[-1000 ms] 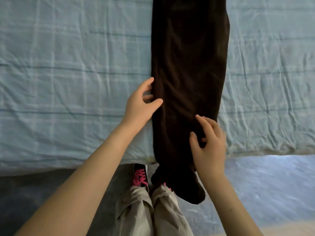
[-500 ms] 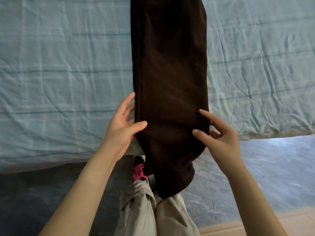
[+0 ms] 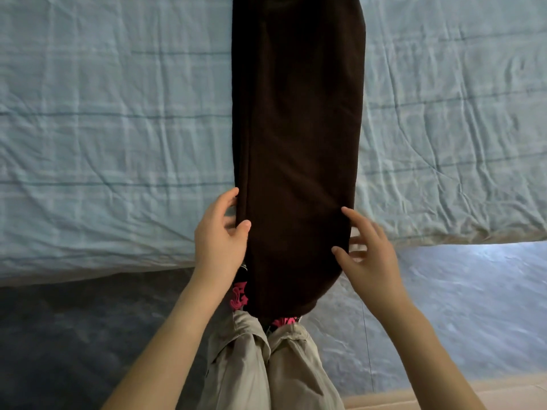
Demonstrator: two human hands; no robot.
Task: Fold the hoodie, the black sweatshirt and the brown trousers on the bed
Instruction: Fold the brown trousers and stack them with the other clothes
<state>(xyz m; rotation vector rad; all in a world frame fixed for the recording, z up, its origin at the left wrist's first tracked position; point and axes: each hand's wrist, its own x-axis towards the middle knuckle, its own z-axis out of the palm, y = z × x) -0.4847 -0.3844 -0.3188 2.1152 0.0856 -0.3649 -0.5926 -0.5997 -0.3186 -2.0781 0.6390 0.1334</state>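
Note:
The brown trousers (image 3: 299, 137) lie folded lengthwise as one long dark strip down the middle of the bed (image 3: 118, 128). Their lower end hangs over the near bed edge in front of my legs. My left hand (image 3: 219, 235) pinches the strip's left edge, thumb on top and fingers tucked at the edge. My right hand (image 3: 367, 255) holds the right edge the same way, with thumb and index finger on the cloth and the other fingers at its side. The hoodie and the black sweatshirt are out of view.
A wrinkled light blue checked sheet covers the bed on both sides of the trousers. Below the bed edge are my beige trouser legs (image 3: 266, 365), shoes with pink laces (image 3: 238, 294) and a blue-grey floor covering (image 3: 458, 306).
Both hands have moved down from the top of the strip to its two side edges. The hanging end now reaches less far below the bed edge.

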